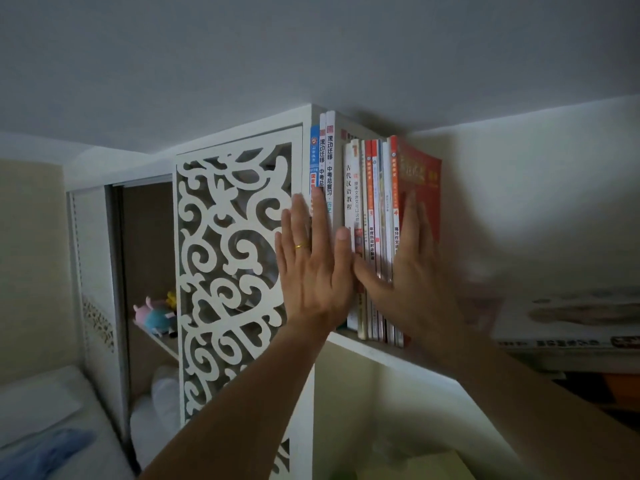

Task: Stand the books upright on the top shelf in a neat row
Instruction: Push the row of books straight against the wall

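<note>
Several books (372, 216) stand upright in a row on the top shelf (377, 351), spines toward me, white on the left and orange-red on the right. My left hand (311, 265), a gold ring on one finger, lies flat with fingers spread against the spines of the left-hand books. My right hand (408, 268) presses flat on the red cover of the outermost right book (420, 178), its thumb across the lower spines. Neither hand grips anything. The lower parts of several spines are hidden behind my hands.
A white fretwork panel (232, 265) flanks the shelf on the left, with plush toys (156, 315) on a shelf behind it. A stack of flat-lying books (571, 327) sits at the right. The ceiling is just above the books. A bed (52, 427) lies lower left.
</note>
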{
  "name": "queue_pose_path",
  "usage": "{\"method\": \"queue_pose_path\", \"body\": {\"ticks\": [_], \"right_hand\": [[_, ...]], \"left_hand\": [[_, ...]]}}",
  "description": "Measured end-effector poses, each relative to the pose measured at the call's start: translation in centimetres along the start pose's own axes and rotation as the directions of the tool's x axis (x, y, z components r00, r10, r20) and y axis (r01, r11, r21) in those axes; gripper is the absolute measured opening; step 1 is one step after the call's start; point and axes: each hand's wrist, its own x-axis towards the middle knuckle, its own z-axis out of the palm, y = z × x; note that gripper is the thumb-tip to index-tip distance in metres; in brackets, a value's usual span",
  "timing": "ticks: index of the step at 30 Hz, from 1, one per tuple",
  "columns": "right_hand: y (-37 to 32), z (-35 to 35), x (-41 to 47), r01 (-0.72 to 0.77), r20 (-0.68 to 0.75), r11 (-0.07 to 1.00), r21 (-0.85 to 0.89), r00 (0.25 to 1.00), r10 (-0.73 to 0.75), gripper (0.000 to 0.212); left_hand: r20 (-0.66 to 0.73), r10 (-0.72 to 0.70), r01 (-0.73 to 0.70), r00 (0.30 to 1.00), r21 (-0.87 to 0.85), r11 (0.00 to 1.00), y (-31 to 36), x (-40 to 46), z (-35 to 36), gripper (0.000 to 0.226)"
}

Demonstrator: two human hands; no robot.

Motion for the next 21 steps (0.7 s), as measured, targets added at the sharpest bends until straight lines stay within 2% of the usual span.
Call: {"method": "queue_pose_path", "body": {"ticks": [1, 2, 5, 6, 8, 11, 14, 15, 17, 19, 21], "right_hand": [[0.1, 0.3, -0.6, -0.057, 0.000, 0.995, 0.076, 0.998, 0.057, 0.112], [0.2, 0.6, -1.0, -0.133, -0.002, 0.980, 0.146, 0.991, 0.135, 0.112], [-0.1, 0.9, -1.5, -0.307, 0.052, 0.900, 0.308, 0.951, 0.306, 0.112], [-0.1, 0.9, -1.4, -0.313, 0.068, 0.890, 0.331, 0.949, 0.308, 0.112], [0.0, 0.9, -0.9, -0.288, 0.092, 0.891, 0.351, 0.957, 0.274, 0.114], [0.6, 1.3, -0.2, -0.292, 0.118, 0.894, 0.341, 0.956, 0.267, 0.122], [1.0, 0.8, 0.4, -0.303, 0.177, 0.885, 0.353, 0.951, 0.255, 0.122], [1.1, 0.3, 0.8, -0.311, 0.193, 0.883, 0.352, 0.947, 0.257, 0.121], [1.1, -1.1, 1.5, -0.321, 0.210, 0.895, 0.308, 0.941, 0.265, 0.116], [0.6, -2.5, 2.1, -0.262, 0.109, 0.935, 0.238, 0.964, 0.242, 0.108], [-0.6, -3.4, 2.3, -0.193, -0.036, 0.961, 0.197, 0.978, 0.204, 0.111]], "left_hand": [[-0.028, 0.115, -0.114, 0.993, 0.032, 0.993, -0.5, -1.1, 0.2, 0.054], [-0.018, 0.156, -0.156, 0.988, 0.025, 0.987, -0.7, -1.8, 0.3, 0.056], [0.072, 0.003, 0.000, 0.997, -0.049, 0.999, 0.5, -1.9, -0.2, 0.059], [0.065, -0.038, 0.041, 0.997, -0.040, 0.998, 0.5, -1.7, -0.3, 0.061], [0.071, -0.024, 0.022, 0.997, 0.026, 0.999, 0.2, -1.3, -0.2, 0.064], [0.080, -0.007, 0.006, 0.997, 0.016, 1.000, -0.8, -1.3, 0.2, 0.062], [0.021, 0.202, -0.202, 0.979, 0.015, 0.979, -1.4, -2.1, 0.3, 0.046], [0.011, 0.170, -0.168, 0.985, -0.079, 0.983, -0.9, -1.8, -0.3, 0.045], [-0.011, -0.081, 0.076, 0.997, -0.244, 0.967, 0.3, -0.9, -1.7, 0.045], [-0.045, -0.312, 0.292, 0.949, -0.250, 0.923, 1.1, -0.2, -2.3, 0.038], [-0.007, -0.384, 0.370, 0.923, -0.255, 0.894, 1.2, -0.3, -2.4, 0.035]]}}
